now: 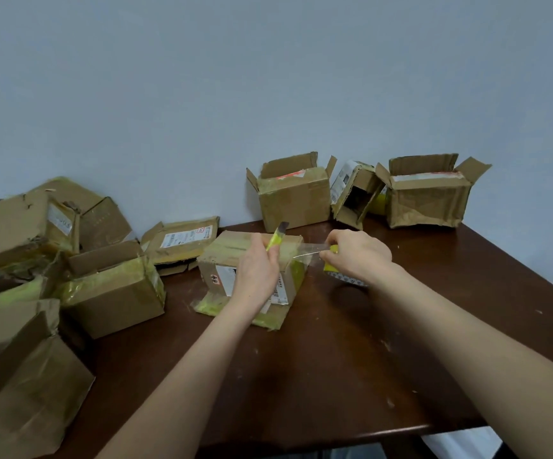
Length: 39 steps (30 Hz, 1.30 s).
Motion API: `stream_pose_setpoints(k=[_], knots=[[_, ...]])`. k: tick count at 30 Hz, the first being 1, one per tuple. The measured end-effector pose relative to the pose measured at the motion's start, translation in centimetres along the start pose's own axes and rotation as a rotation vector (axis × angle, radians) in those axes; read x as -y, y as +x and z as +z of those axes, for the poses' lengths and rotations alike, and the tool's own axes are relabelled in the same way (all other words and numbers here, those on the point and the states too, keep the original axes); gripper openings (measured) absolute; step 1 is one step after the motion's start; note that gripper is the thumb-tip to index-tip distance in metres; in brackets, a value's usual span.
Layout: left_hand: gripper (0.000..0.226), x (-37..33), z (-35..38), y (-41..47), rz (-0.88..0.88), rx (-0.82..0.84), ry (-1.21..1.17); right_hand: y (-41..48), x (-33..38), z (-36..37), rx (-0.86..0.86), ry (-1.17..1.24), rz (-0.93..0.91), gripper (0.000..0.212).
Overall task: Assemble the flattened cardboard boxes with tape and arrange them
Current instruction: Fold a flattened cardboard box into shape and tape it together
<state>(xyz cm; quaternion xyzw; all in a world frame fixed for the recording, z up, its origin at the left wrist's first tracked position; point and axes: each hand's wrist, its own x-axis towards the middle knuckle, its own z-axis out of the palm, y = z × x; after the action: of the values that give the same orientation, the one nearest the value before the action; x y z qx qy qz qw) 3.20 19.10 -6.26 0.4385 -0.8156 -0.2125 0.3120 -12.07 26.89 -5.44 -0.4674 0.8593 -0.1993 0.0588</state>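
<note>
As I view the feed remotely, the small brown cardboard box with a white shipping label (235, 256) stands at the centre of the frame on the dark brown wooden table (351, 359), its top covered in yellowish tape.

The left hand (257, 268) is in front of this box. Its grip is closed round the handle of a yellow-green utility knife (276, 239), whose grey blade points up and away from me.

The right hand (358, 253) is just right of the box. Its grip is curled round a yellow-cored roll of clear tape (330, 267), which is mostly hidden under the fingers. A strip of clear tape (311, 249) runs taut from the box's upper right edge to the roll.

In the upper right of the frame, against the pale wall, two open-topped brown cardboard boxes (293, 195) (427, 198) stand upright. Between them a third small carton (354, 193) is tipped over, its opening facing me.

A flattened cardboard box with a label (182, 241) lies behind and to the left of the centre box. A pile of worn, tape-covered cardboard boxes (36, 276) fills the left edge of the frame.
</note>
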Motion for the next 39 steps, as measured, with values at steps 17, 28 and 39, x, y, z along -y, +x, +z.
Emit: stream_pose_setpoints(k=[17, 28, 39], knots=[[0.026, -1.7, 1.1, -1.1, 0.389, -0.109, 0.496, -0.3, 0.9, 0.3, -0.106, 0.076, 0.072, 0.013], [0.02, -2.3, 1.5, -1.0, 0.384, -0.007, 0.607, -0.3, 0.3, 0.3, -0.134, 0.117, 0.073, 0.015], [0.019, -2.1, 1.5, -1.4, 0.389, 0.029, 0.672, -1.0, -0.5, -0.8, -0.071, 0.363, 0.051, 0.015]])
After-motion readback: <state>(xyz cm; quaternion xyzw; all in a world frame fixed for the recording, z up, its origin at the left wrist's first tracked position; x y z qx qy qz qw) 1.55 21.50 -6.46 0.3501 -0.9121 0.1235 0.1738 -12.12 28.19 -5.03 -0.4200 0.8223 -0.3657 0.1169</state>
